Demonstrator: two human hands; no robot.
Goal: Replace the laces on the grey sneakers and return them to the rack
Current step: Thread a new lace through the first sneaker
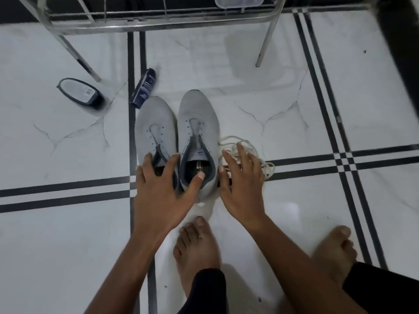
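Bare feet (pixel 197 250) at 6 o'clock on tiled floor (pixel 68 234). Left hand (pixel 158 189) spread over heels of unlaced grey sneakers (pixel 195 123), thumb in right shoe's opening. Right hand (pixel 242 177) open over tangled white laces (pixel 249 152), 3 o'clock. Risk: knotted laces snagging when lifted. Rack (pixel 158 17) at 12 o'clock.

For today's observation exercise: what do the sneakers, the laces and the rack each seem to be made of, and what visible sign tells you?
Sneakers: probably soft matte grey fabric or suede-like cloth; no shine, with a darker collar.
Laces: off-white woven cord, likely cotton or polyester; they lie in a limp tangle.
Rack: silvery metal tube and wire; it reflects light and has thin straight bars.
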